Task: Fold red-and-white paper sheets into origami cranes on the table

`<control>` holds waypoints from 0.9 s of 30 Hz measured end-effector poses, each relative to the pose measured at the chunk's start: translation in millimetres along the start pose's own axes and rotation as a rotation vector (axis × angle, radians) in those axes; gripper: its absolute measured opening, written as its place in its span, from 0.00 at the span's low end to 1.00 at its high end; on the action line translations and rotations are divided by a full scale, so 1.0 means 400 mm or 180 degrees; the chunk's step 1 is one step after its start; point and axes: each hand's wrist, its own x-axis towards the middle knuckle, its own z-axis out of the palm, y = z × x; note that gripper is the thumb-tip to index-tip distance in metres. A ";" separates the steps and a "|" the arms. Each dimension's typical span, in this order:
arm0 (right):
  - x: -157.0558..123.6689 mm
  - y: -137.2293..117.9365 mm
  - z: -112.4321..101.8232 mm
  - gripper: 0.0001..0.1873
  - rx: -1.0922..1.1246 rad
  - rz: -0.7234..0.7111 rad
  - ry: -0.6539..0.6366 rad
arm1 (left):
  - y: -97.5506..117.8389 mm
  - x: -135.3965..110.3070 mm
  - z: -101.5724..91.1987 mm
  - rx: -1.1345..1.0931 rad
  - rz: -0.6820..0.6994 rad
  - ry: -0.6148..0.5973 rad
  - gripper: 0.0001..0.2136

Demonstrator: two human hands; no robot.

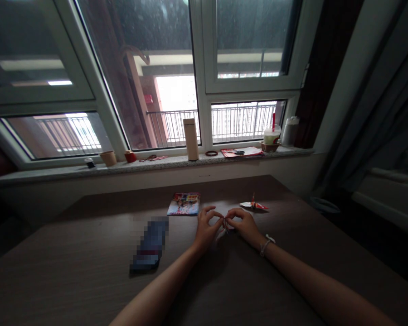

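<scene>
Small piece of paper (221,233), one, partly hidden, over the worktop (88,253); whether it rests there I cannot tell. Left hand (207,228): pinching it, thumb to finger. Right hand (243,222): pinching likewise; bracelet (264,247) at wrist. Paper crane (254,205), one, just beyond the right hand. Colourful packet (183,203), one, flat, beyond the left. Beige flask (191,139), upright on the windowsill (163,164).

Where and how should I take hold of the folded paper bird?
Probably pinch the folded paper bird lightly, low at its middle, coming from above: thin wings spread left and right, a slim point sticks up, and the right hand occupies the near side.
</scene>
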 end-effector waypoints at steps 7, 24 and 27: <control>0.004 -0.010 -0.009 0.09 0.0106 0.0117 -0.0086 | -0.016 0.005 -0.006 0.0043 0.0132 -0.0017 0.07; 0.002 -0.022 -0.018 0.11 0.0263 0.0211 -0.0331 | -0.014 0.000 -0.008 0.0289 0.0389 -0.0080 0.06; 0.001 -0.024 -0.019 0.11 0.0269 0.0210 -0.0331 | -0.013 0.000 -0.009 0.0390 0.0491 -0.0051 0.06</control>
